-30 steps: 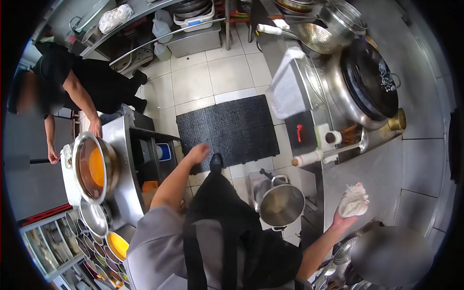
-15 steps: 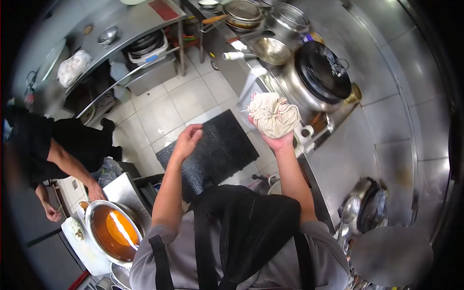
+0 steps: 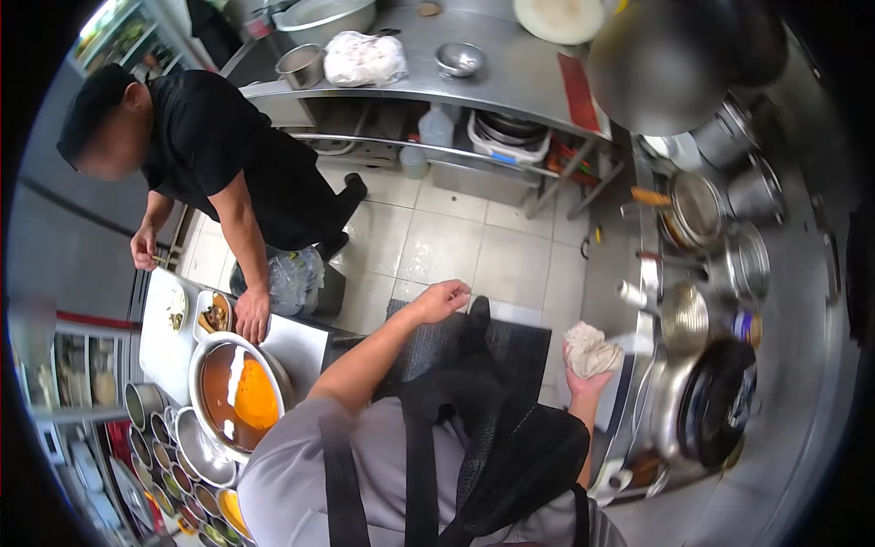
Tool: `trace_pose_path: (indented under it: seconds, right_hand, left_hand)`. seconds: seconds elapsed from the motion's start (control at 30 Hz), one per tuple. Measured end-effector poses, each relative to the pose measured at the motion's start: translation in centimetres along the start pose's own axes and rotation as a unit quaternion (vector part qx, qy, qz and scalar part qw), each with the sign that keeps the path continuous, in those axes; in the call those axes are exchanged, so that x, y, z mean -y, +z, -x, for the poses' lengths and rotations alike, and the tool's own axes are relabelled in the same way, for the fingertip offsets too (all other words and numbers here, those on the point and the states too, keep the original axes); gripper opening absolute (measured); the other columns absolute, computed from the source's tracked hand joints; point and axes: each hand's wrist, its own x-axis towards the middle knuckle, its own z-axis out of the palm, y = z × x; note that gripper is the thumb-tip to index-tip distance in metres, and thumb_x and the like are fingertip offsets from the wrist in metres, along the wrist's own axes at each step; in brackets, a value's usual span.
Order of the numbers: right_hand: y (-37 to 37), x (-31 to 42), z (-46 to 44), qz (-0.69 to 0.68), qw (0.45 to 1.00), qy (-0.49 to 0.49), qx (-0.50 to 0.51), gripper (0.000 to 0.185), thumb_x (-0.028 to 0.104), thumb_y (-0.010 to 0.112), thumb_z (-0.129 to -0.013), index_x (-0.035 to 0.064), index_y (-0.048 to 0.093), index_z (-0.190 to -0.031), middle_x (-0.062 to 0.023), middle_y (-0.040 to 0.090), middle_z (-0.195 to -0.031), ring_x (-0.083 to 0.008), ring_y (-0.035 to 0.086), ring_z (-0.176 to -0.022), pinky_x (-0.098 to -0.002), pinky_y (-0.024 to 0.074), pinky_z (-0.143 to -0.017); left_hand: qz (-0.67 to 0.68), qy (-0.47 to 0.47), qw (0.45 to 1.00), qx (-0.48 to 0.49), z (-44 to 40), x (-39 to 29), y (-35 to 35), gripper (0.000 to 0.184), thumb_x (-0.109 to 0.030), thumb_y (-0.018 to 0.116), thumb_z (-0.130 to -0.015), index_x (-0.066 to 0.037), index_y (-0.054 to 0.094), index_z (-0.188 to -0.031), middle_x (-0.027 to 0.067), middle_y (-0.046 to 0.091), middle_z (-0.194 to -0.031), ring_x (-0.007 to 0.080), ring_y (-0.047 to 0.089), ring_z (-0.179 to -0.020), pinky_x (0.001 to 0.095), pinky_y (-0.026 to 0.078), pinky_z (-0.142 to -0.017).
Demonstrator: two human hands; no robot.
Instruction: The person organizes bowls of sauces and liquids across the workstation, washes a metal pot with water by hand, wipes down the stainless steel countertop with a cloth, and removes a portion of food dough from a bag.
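Observation:
My right hand (image 3: pixel 583 383) is closed around a bunched, off-white cloth (image 3: pixel 594 350), held low beside the stove counter. The cloth bulges above the fingers, and part of the grip is hidden beneath it. Over the dark floor mat, my left hand (image 3: pixel 443 302) hangs in the air with its fingers loosely curled in. Nothing clear shows in it, and it touches no surface. A large metal pot with a black lid (image 3: pixel 720 401) stands to the right of the cloth, with a wire strainer (image 3: pixel 684 318) just beyond.
At the left, a co-worker in black (image 3: pixel 210 137) leans over a counter, one hand (image 3: pixel 252 314) by a large bowl (image 3: pixel 284 372) of orange liquid. Several small containers (image 3: pixel 187 501) stand below it. A steel table (image 3: pixel 510 87) runs along the back, with a white bundle (image 3: pixel 365 58) on it.
My view and body have turned left, bringing the co-worker and back table more into sight. My right hand, still gripping the cloth, is lower and farther from the camera.

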Motion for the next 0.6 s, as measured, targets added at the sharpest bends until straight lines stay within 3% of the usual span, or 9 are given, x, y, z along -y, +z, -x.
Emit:
trace_pose_path:
  seconds: [0.1, 0.23, 0.27, 0.3, 0.33, 0.53, 0.6]
  right_hand:
    - [3.0, 2.3, -10.0, 0.013, 0.999, 0.029, 0.009, 0.054, 0.052, 0.041, -0.098, 0.0120, 0.060, -0.129, -0.0124, 0.060, -0.135, -0.0338, 0.055, -0.124, -0.0539, 0.0441, -0.101]
    - [11.1, 2.0, -20.5, 0.086, 0.991, 0.103, 0.029, 0.050, 0.047, 0.042, -0.099, 0.0115, 0.061, -0.127, -0.0117, 0.064, -0.129, -0.0323, 0.060, -0.118, -0.0510, 0.0481, -0.097]
    - [13.1, 1.7, -22.8, 0.116, 0.984, 0.126, 0.041, 0.049, 0.047, 0.042, -0.099, 0.0113, 0.061, -0.127, -0.0118, 0.064, -0.129, -0.0322, 0.060, -0.117, -0.0508, 0.0486, -0.097]
    - [15.7, 1.0, -25.1, 0.127, 0.977, 0.157, 0.066, 0.041, 0.038, 0.046, -0.098, 0.0112, 0.065, -0.122, -0.0123, 0.067, -0.124, -0.0321, 0.062, -0.116, -0.0501, 0.0492, -0.097]
    - [18.3, -0.2, -27.4, 0.145, 0.973, 0.167, 0.069, 0.043, 0.040, 0.044, -0.098, 0.0110, 0.064, -0.123, -0.0123, 0.066, -0.125, -0.0322, 0.062, -0.115, -0.0500, 0.0493, -0.097]
    - [30.4, -9.6, -39.0, 0.185, 0.935, 0.257, 0.158, 0.048, 0.042, 0.042, -0.099, 0.0080, 0.064, -0.124, -0.0132, 0.065, -0.126, -0.0326, 0.062, -0.114, -0.0499, 0.0492, -0.096]
    - [33.8, -12.8, -40.2, 0.206, 0.926, 0.263, 0.179, 0.049, 0.042, 0.043, -0.099, 0.0063, 0.063, -0.124, -0.0134, 0.065, -0.126, -0.0322, 0.062, -0.113, -0.0492, 0.0500, -0.094]
  left_hand:
    - [-0.057, -0.033, 0.997, -0.037, -4.3, 1.5, -3.3, 0.032, -0.026, 0.063, -0.094, -0.004, 0.064, -0.118, 0.0174, 0.070, -0.104, 0.0304, 0.068, -0.096, 0.0402, 0.054, -0.086]
    - [-0.116, -0.041, 0.991, -0.053, -9.2, 0.1, -10.1, 0.033, -0.024, 0.063, -0.096, -0.004, 0.062, -0.122, 0.0153, 0.069, -0.103, 0.0259, 0.067, -0.095, 0.0365, 0.053, -0.085]
    - [-0.092, -0.053, 0.989, -0.105, -9.9, -0.2, -11.7, 0.033, -0.024, 0.063, -0.097, -0.004, 0.062, -0.122, 0.0154, 0.069, -0.103, 0.0260, 0.067, -0.095, 0.0366, 0.053, -0.085]
    - [-0.068, -0.064, 0.983, -0.156, -10.6, -0.5, -13.3, 0.033, -0.024, 0.063, -0.097, -0.004, 0.062, -0.122, 0.0155, 0.069, -0.104, 0.0261, 0.067, -0.095, 0.0367, 0.053, -0.085]
    - [-0.047, -0.071, 0.975, -0.207, -11.3, -0.8, -14.8, 0.032, -0.024, 0.062, -0.097, -0.004, 0.062, -0.122, 0.0156, 0.070, -0.104, 0.0263, 0.067, -0.096, 0.0368, 0.054, -0.085]
    - [0.018, -0.144, 0.949, -0.280, -14.1, 1.1, -21.6, 0.029, -0.024, 0.063, -0.096, -0.003, 0.064, -0.117, 0.0143, 0.071, -0.101, 0.0230, 0.068, -0.093, 0.0365, 0.054, -0.084]
    - [0.067, -0.106, 0.947, -0.295, -15.9, 3.6, -23.8, 0.025, -0.023, 0.067, -0.095, 0.000, 0.067, -0.105, 0.0100, 0.071, -0.092, 0.0164, 0.066, -0.085, 0.0328, 0.054, -0.079]
